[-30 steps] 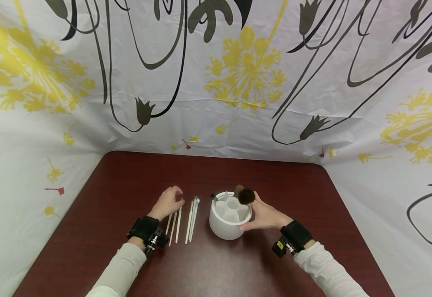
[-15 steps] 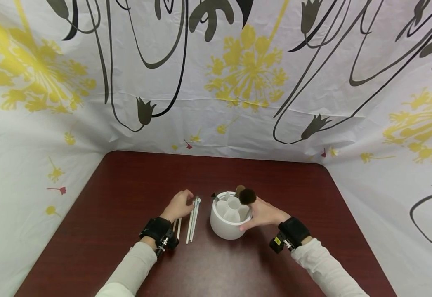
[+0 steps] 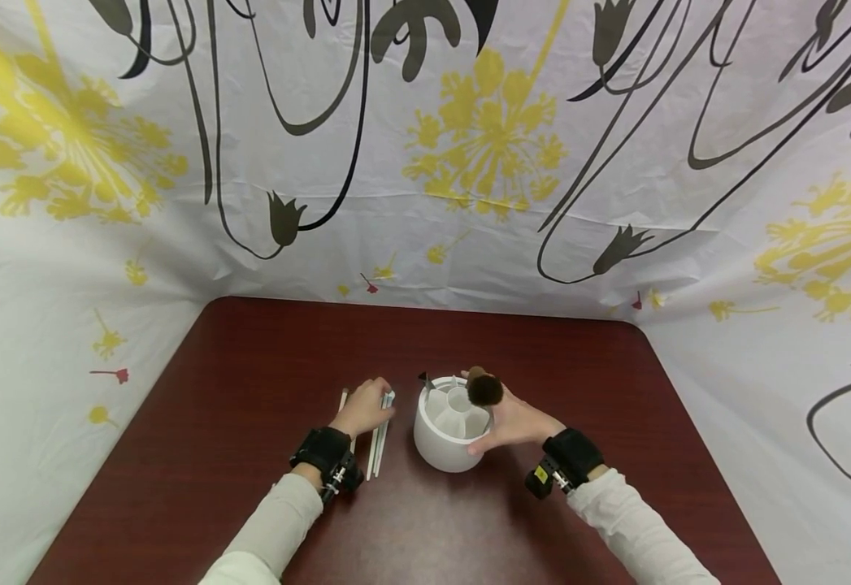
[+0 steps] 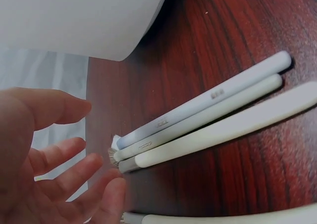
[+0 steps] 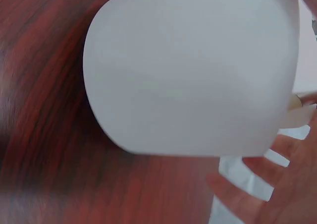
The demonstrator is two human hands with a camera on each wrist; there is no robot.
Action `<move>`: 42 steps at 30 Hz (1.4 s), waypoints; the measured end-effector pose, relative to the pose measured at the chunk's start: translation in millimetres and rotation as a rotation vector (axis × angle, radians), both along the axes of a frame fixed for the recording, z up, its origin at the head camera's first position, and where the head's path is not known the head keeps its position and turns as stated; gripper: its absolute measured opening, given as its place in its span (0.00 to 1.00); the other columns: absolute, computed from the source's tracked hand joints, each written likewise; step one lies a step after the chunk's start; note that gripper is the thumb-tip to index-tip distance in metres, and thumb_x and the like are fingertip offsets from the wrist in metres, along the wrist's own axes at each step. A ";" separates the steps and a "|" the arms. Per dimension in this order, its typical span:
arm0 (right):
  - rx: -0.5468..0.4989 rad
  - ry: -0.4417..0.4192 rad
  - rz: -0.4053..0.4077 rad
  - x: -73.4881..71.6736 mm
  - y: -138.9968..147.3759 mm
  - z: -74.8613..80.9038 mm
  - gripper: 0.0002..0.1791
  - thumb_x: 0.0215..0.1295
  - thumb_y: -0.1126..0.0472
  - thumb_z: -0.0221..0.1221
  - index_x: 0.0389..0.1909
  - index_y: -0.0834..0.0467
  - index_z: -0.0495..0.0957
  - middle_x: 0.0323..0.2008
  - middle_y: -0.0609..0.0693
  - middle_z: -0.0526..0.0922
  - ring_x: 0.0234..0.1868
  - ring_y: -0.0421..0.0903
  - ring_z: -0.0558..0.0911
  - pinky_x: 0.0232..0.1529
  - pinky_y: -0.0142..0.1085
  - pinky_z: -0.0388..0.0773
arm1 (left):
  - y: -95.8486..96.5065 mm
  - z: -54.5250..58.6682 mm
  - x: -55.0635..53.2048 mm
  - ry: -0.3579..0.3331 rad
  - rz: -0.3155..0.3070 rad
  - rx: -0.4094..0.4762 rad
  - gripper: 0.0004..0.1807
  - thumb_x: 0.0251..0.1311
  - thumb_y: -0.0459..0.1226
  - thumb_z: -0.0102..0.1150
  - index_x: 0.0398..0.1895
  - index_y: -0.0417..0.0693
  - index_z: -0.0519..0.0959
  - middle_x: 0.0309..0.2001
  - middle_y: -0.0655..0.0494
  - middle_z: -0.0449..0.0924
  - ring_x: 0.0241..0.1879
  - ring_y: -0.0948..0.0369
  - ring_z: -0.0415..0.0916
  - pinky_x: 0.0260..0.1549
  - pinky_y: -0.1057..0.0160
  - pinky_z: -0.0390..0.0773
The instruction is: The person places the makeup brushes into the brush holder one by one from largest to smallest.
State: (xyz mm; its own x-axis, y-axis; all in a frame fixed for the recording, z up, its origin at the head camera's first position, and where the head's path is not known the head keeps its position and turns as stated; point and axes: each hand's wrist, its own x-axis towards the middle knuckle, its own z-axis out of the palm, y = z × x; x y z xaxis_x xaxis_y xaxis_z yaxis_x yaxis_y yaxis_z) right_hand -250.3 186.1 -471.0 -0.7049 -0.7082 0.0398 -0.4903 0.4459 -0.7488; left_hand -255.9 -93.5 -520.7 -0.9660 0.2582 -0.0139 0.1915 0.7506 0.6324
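Observation:
A white round brush holder (image 3: 440, 445) with several compartments stands on the table. My right hand (image 3: 522, 420) grips its right side, thumb at the front and fingers round the back. Two fluffy makeup brushes, the nearer a dark one (image 3: 484, 390), lean from it beside that hand, and a small dark-tipped brush (image 3: 425, 379) sticks up at its left. My left hand (image 3: 363, 408) is over pale-handled makeup brushes (image 3: 377, 451) lying left of the holder. In the left wrist view its thumb and fingers are spread apart near the bristle ends of three brushes (image 4: 223, 132), holding nothing.
Another pale-handled brush (image 4: 228, 220) lies apart from the three in the left wrist view. More brushes lie partly hidden under my left hand and wrist. The dark red wooden table (image 3: 293, 341) ends at a patterned white cloth (image 3: 366, 162) behind.
My left hand has moved right, from the left brushes to the group nearest the holder. My right hand still grips the holder, with a fingertip now showing at its back rim.

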 end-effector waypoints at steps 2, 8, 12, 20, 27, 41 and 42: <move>-0.025 -0.026 0.012 -0.2 -2.2 -1.1 0.56 0.36 0.56 0.74 0.67 0.60 0.51 0.67 0.62 0.51 0.65 0.57 0.56 0.57 0.57 0.57 | 1.0 -3.1 -0.1 -0.003 0.007 0.001 0.18 0.50 0.34 0.61 0.44 0.36 0.71 0.37 0.45 0.72 0.32 0.54 0.71 0.33 0.57 0.72; -0.063 -0.079 -0.032 7.3 -8.9 8.0 0.61 0.34 0.63 0.74 0.68 0.61 0.45 0.67 0.62 0.48 0.65 0.58 0.55 0.57 0.57 0.56 | 3.9 -12.8 -2.1 0.012 0.027 -0.008 0.18 0.49 0.34 0.62 0.43 0.36 0.72 0.36 0.44 0.71 0.31 0.55 0.71 0.31 0.58 0.73; -0.084 -0.081 -0.043 2.6 -4.4 -4.8 0.68 0.31 0.58 0.76 0.70 0.54 0.37 0.67 0.60 0.41 0.66 0.56 0.55 0.58 0.55 0.56 | 5.3 -12.4 -1.5 0.004 0.029 -0.021 0.18 0.50 0.34 0.61 0.43 0.35 0.71 0.37 0.44 0.70 0.32 0.55 0.71 0.33 0.57 0.73; -0.142 -0.078 0.007 11.0 -11.2 13.3 0.60 0.30 0.68 0.74 0.65 0.67 0.45 0.65 0.68 0.51 0.65 0.64 0.53 0.59 0.58 0.53 | 6.2 -12.9 -2.0 -0.012 0.049 -0.023 0.19 0.50 0.35 0.61 0.44 0.36 0.71 0.39 0.42 0.70 0.33 0.53 0.71 0.33 0.56 0.73; -0.112 -0.101 0.010 11.1 -13.1 25.3 0.63 0.30 0.70 0.74 0.66 0.68 0.42 0.66 0.67 0.46 0.65 0.64 0.53 0.58 0.58 0.53 | 8.3 -14.3 -4.4 -0.012 0.066 -0.063 0.19 0.50 0.35 0.61 0.45 0.37 0.71 0.41 0.42 0.69 0.35 0.52 0.72 0.33 0.56 0.74; -0.100 -0.140 0.001 8.4 -13.9 22.5 0.58 0.34 0.68 0.73 0.66 0.67 0.46 0.65 0.68 0.51 0.65 0.62 0.55 0.58 0.57 0.54 | 15.1 -27.7 -15.9 0.101 -0.011 -0.076 0.17 0.43 0.29 0.61 0.39 0.32 0.71 0.34 0.38 0.70 0.28 0.50 0.73 0.22 0.58 0.73; -0.102 -0.146 0.002 8.8 -13.8 22.8 0.58 0.34 0.68 0.73 0.66 0.67 0.45 0.65 0.68 0.50 0.65 0.62 0.55 0.58 0.58 0.53 | 16.0 -28.5 -16.1 0.100 -0.008 -0.080 0.17 0.42 0.28 0.61 0.39 0.32 0.71 0.34 0.38 0.70 0.27 0.49 0.73 0.22 0.58 0.73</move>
State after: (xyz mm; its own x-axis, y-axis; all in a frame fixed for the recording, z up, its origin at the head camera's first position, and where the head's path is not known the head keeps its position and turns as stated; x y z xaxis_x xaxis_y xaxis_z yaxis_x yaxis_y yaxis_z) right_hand -241.6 172.3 -448.2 -0.7071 -0.7071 0.0090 -0.3739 0.3630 -0.8535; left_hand -272.0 -77.5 -549.1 -0.9616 0.2675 0.0615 0.2565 0.7960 0.5482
